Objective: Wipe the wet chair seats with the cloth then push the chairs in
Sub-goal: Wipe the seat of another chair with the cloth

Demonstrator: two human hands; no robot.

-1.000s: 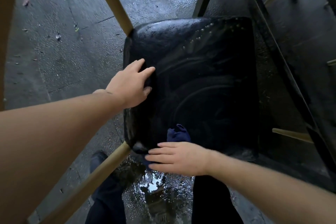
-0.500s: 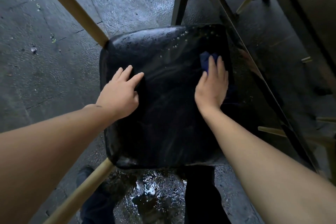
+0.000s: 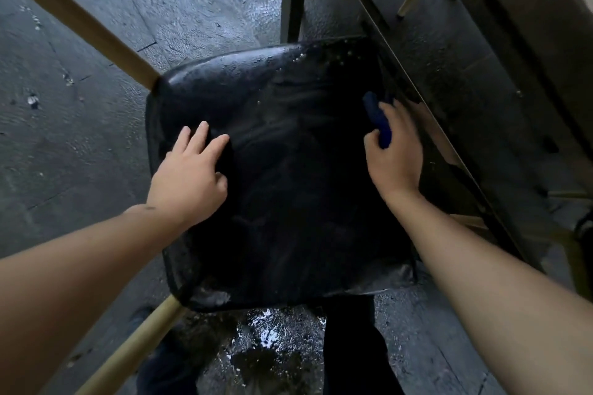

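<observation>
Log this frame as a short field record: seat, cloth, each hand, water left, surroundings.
seat: black padded chair seat, glossy, wooden legs
cloth: dark blue cloth, at the seat's right edge under the right hand
left hand: left hand rests flat on the seat's left side, fingers straight
right hand: right hand holds the cloth against the seat
water left: droplets along the far edge
surroundings: wet grey pavement; puddle below the near edge

We see only a strip of the blue cloth [image 3: 380,125]; our right hand [image 3: 396,154] covers the rest, and the chair seat [image 3: 288,186] hides our legs.
</observation>
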